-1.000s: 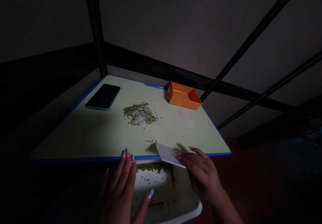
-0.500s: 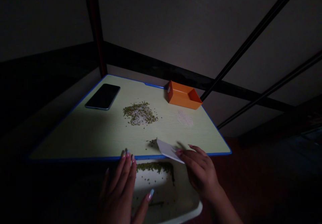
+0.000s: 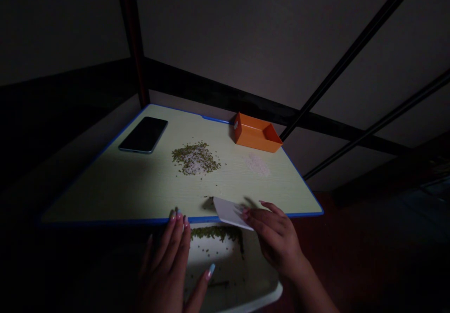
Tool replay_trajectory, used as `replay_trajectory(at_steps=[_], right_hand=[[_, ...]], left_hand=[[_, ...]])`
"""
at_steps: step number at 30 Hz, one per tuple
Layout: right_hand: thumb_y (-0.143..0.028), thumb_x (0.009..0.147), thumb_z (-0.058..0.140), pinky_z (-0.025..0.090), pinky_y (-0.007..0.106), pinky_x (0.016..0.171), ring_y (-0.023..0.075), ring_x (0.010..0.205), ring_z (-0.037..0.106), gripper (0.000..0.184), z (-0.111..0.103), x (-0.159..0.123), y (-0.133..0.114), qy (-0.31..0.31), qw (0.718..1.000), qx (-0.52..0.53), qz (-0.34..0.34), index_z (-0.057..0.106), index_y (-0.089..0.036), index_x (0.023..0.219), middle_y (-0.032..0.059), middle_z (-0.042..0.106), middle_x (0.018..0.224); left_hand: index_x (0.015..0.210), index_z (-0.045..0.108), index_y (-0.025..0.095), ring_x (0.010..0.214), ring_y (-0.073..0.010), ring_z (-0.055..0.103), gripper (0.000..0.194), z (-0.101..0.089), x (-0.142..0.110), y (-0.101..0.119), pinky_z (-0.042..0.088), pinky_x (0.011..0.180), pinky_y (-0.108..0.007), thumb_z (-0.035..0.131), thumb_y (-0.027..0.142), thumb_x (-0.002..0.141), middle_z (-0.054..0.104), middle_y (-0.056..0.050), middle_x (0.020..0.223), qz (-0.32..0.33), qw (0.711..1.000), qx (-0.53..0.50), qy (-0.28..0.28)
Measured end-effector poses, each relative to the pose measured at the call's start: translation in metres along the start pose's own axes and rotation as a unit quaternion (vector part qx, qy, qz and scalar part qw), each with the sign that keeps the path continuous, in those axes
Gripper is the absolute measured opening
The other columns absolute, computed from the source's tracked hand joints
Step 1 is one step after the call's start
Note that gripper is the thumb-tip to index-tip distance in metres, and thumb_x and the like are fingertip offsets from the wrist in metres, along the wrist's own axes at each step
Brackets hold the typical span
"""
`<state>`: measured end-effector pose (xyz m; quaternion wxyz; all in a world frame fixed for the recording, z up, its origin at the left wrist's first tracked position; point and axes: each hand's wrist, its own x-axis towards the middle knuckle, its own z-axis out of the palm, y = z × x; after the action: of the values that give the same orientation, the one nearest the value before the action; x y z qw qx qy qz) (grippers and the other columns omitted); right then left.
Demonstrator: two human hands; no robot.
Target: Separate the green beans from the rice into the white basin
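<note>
My right hand [image 3: 276, 233] pinches a white card [image 3: 230, 212], tilted over the table's front edge. A few green beans [image 3: 208, 203] lie at the card's left edge, partly in its shadow. My left hand [image 3: 168, 256] rests its outstretched fingertips on the blue table edge, thumb spread away, holding nothing. Below that edge a white tub [image 3: 270, 296] holds green beans [image 3: 216, 232], thickest along its far side. On the table [image 3: 112, 191] sits a pile of green beans mixed with white grains [image 3: 196, 158]. A smaller patch of white grains [image 3: 258, 164] lies to its right.
An orange open box [image 3: 258, 133] stands at the table's back right. Toward the back left lies a dark-screened phone [image 3: 144, 134]. A wall [image 3: 225, 31] rises behind the table, and a thin dark bar crosses it diagonally at the right.
My right hand has slid the white card a little to the left along the front edge, toward the loose beans. My left hand has stayed in place.
</note>
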<state>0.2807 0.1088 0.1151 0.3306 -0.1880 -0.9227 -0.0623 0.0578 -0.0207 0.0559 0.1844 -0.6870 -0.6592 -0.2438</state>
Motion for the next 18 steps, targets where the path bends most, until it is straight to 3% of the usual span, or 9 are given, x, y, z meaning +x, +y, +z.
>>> replay_trajectory(at_steps=[9,18], right_hand=[[-0.004,0.088,0.047,0.05,0.038,0.1,0.0164,0.096,0.074,0.036,-0.007,-0.012,0.005,-0.002,1.0,-0.016,0.004,0.062,-0.018,0.118,0.0074,0.078,0.101],[-0.005,0.09,0.045,0.051,0.041,0.101,0.0169,0.096,0.074,0.034,-0.01,-0.005,-0.003,-0.001,1.0,0.005,-0.013,0.063,-0.018,0.115,0.0076,0.079,0.1]], left_hand=[[0.149,0.027,0.008,0.14,-0.0329,0.043,0.076,0.001,0.001,-0.001,0.054,0.093,-0.052,0.048,0.047,0.087,0.044,-0.019,0.152,-0.004,1.0,0.004,-0.006],[0.151,0.023,0.01,0.141,-0.0318,0.043,0.078,0.001,0.0,0.0,0.055,0.094,-0.052,0.047,0.047,0.087,0.046,-0.018,0.151,-0.006,1.0,-0.012,0.004]])
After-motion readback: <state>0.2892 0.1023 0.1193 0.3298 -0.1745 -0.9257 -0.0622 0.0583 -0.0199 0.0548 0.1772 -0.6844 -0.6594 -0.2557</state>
